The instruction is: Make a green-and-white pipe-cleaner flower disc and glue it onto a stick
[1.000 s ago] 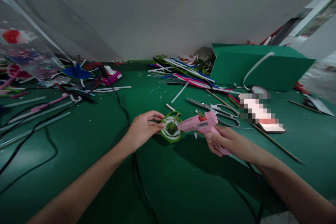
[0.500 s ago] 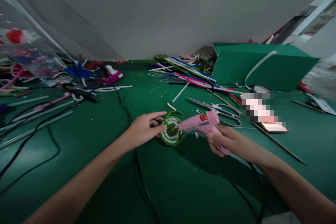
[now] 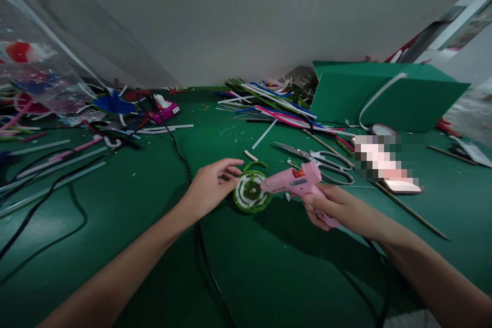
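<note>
A round coil of green and white rings [image 3: 265, 202], with a small pale spot at its centre, lies below my hands. My right hand [image 3: 326, 207] is wrapped round the handle of a pink hot glue gun [image 3: 294, 180]. Its nozzle points left, over the right part of the coil. At the coil's upper left edge is my left hand [image 3: 213, 182], fingers apart and slightly bent, the thumb tip at the rim. Just above the coil curves a loose green strip [image 3: 258, 164]. A short white piece [image 3: 251, 156] lies beyond it.
Scissors [image 3: 323, 161] lie beyond the glue gun, near a thin stick [image 3: 415, 212]. Bundled coloured strips [image 3: 269, 102] lie at the back beside a green box [image 3: 384, 97]. Black cords [image 3: 207, 261] cross the table; a purple power block [image 3: 165, 113] and clear sticks [image 3: 57, 187] lie left.
My left thumb has drawn back from over the coil to its edge, and the fingers have spread. The coil appears turned, its centre now plainer. The glue gun has hardly moved.
</note>
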`<state>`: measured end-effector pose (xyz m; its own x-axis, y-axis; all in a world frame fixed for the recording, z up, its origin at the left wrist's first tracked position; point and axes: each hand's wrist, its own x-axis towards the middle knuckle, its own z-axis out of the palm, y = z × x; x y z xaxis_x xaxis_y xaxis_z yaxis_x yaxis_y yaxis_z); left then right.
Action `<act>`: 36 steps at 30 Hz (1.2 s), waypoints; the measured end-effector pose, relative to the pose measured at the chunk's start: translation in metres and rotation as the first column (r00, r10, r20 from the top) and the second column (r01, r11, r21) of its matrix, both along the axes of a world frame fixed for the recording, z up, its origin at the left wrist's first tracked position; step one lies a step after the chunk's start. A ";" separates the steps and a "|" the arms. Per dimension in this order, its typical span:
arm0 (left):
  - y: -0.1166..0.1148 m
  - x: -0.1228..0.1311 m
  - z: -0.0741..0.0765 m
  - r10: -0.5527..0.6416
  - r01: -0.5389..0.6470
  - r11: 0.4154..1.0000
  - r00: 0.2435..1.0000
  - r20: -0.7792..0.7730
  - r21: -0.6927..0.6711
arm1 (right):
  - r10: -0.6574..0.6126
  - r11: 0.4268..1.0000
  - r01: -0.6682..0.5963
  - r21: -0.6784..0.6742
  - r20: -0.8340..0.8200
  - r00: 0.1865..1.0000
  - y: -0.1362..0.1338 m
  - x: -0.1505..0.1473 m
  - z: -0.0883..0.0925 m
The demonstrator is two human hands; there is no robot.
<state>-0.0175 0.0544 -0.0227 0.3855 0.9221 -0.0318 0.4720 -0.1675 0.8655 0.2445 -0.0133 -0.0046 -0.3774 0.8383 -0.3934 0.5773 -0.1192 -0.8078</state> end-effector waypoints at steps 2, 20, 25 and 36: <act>0.000 -0.001 -0.001 -0.006 0.006 1.000 1.000 -0.013 0.000 | 0.000 1.000 0.000 0.003 0.008 1.000 0.000 0.000 0.000; -0.009 0.004 0.009 0.027 -0.016 0.978 0.998 -0.053 0.208 | -0.024 0.999 0.025 0.021 -0.012 1.000 -0.001 -0.002 -0.001; -0.010 0.005 0.009 0.032 -0.012 0.970 0.997 -0.076 0.244 | -0.020 0.999 0.021 0.029 -0.008 1.000 -0.001 -0.003 -0.002; -0.010 0.005 0.008 0.025 -0.007 0.970 0.997 -0.073 0.241 | -0.021 0.999 0.022 0.038 -0.016 1.000 -0.001 -0.004 -0.001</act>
